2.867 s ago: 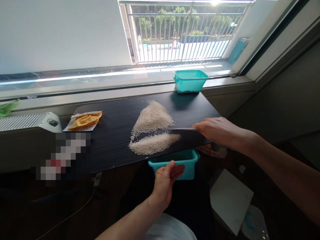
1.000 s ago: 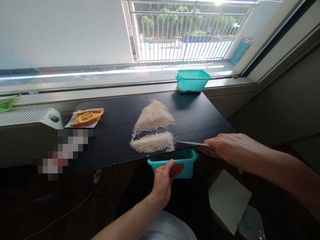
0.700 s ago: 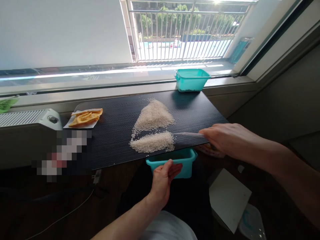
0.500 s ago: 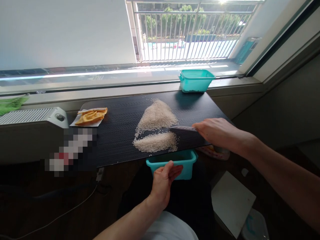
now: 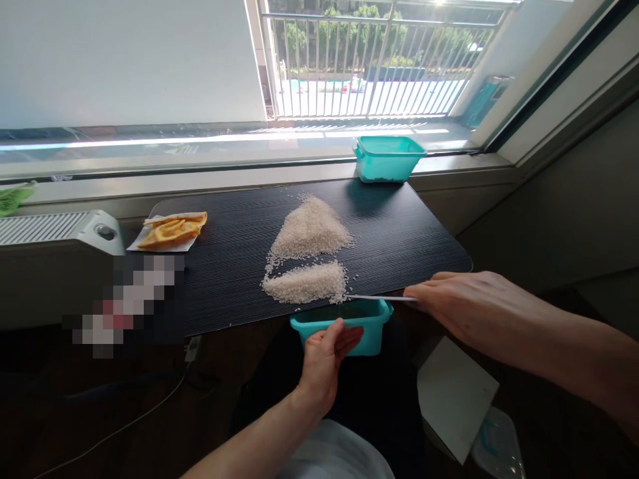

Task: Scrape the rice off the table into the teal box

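Note:
White rice lies on the dark table (image 5: 234,253) in two parts: a wide rice pile (image 5: 312,227) farther back and a narrower rice strip (image 5: 307,283) along the near edge. My right hand (image 5: 462,303) grips a thin, pale, flat strip like a ruler (image 5: 382,298), its tip at the right end of the near rice. Below the table edge, my left hand (image 5: 322,356) holds the front wall of a teal plastic bin (image 5: 373,339). The bin's mouth sits under the edge, and its contents are too dark to make out.
Another teal bin (image 5: 387,165) stands at the back right by the window. Orange food on white paper (image 5: 172,231) lies at the table's left, near a white heater (image 5: 54,233). A white board (image 5: 454,396) and a cable (image 5: 134,419) are low down.
My right hand has brought the ruler-like strip toward me, from the gap between the rice parts to the table's near edge. My left hand and the bin stay nearly in place.

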Tool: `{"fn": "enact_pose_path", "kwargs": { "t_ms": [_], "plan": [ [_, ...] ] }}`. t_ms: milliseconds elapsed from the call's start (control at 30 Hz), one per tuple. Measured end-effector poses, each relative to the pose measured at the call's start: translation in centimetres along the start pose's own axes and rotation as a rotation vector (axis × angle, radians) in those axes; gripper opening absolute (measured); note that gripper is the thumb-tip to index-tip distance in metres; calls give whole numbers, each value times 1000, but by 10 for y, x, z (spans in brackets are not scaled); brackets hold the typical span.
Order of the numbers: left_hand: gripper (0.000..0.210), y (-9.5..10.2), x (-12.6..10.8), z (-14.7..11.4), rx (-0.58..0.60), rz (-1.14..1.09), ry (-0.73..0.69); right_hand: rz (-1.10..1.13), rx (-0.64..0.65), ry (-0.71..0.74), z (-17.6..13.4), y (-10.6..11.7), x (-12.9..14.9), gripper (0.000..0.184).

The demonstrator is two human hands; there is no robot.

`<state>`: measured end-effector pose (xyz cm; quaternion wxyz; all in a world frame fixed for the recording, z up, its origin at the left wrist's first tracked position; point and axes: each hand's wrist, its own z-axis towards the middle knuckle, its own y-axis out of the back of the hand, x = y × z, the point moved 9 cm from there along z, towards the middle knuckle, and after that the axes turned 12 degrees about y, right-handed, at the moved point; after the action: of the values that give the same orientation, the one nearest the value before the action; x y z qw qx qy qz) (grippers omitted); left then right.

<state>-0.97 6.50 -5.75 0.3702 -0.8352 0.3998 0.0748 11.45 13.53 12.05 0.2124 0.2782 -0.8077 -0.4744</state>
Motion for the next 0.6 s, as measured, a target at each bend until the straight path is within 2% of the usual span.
{"fn": "enact_pose_path", "kwargs": {
  "t_ms": [100,267,400,600],
  "plan": [
    [32,2,-1,-2,-4,-10,-6,-67,13,-61,18,15,-8,21],
    [30,6,-3,-4,-7,-16,-24,-142,-28,-21,56,34,-9,26],
    [31,7,-4,-4,-16,-12,-25,-148,-18,7,59,26,-7,24],
    [34,4,-3,-3,-12,-9,-21,-104,31,22,30,3,6,23]
  ]
}}
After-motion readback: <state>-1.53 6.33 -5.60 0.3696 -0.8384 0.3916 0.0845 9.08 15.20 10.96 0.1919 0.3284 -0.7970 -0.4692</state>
